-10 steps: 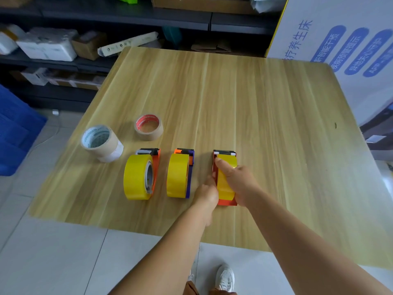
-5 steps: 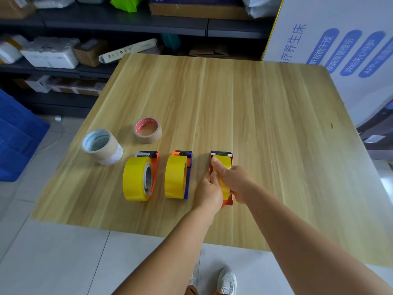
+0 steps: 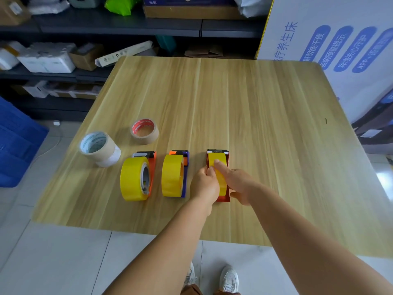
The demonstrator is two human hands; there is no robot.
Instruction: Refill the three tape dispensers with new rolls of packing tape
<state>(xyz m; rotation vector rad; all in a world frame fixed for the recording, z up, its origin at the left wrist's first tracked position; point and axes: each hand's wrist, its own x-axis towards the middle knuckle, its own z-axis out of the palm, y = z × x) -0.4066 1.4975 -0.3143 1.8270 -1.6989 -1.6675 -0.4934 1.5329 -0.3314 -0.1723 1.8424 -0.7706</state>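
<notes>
Head view, both hands (image 3: 223,184) gripping red dispenser (image 3: 223,198)

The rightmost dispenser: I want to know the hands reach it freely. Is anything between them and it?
Nothing visible. The left hand and right hand already touch the rightmost dispenser and its yellow roll; the neighbouring blue dispenser stands apart.

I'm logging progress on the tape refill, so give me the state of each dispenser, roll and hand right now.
Left dispenser: loaded, yellow roll.
Middle dispenser: loaded, yellow roll.
Right dispenser: yellow roll in, both hands on it.
Left hand: gripping its side.
Right hand: forefinger pressing the tape.
Beige roll: loose, tilted.
Red-cored roll: loose, flat.
</notes>
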